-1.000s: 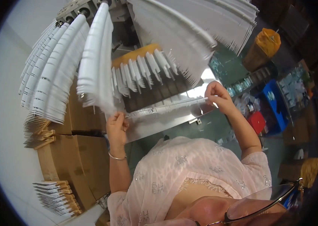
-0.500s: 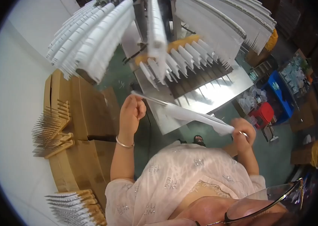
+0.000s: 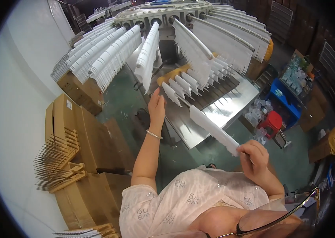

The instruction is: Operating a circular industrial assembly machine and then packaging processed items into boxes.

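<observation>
My right hand is closed around the near end of a thin metal rod with a strip of white, thin, fabric-like pieces strung along it. The rod slants up and to the left, its bare far part reaching toward a yellow rack. On the metal table, that rack carries a row of similar rods with white pieces. My left hand is off the rod, near the rack's left end, its fingers partly stretched out with nothing visible in them. Beyond, a round hub bears many radiating rods hung with white pieces.
Cardboard boxes stand at left, with wooden racks of bare metal pins on top. The metal table has a shiny surface. A red stool and a blue bin are at right.
My left hand has let go of the rod's far end and moved up and right toward the yellow rack. My right hand keeps the rod, slightly lower. The view has tilted up, showing the hub.
</observation>
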{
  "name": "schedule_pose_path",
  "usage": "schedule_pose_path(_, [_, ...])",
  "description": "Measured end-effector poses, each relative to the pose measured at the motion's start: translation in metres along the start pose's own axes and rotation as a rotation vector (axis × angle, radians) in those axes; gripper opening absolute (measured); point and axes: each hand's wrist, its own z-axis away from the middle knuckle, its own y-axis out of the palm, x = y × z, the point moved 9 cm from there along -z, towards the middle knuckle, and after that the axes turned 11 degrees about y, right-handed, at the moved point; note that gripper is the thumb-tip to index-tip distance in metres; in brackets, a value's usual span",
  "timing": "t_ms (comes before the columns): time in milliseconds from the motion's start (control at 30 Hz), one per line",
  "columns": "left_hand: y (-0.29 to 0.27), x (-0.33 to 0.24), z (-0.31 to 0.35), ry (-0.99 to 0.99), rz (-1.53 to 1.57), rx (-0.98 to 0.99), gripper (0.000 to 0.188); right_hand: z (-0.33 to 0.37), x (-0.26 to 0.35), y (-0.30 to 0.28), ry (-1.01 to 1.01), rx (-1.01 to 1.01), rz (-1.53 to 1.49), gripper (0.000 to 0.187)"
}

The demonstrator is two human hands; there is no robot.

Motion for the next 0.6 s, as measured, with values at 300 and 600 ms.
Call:
schedule_pose_path(300, [-0.002, -0.007, -0.019, 0.15, -0.054, -0.093, 0.028, -0.017, -0.017, 0.055, 0.186, 0.034, -0.261, 0.016])
schedule_pose_path(600, [0.017, -0.011, 0.0, -0.042, 0.166, -0.028, 0.02, 0.005, -0.028, 0.046, 0.296, 0.064, -0.416, 0.016])
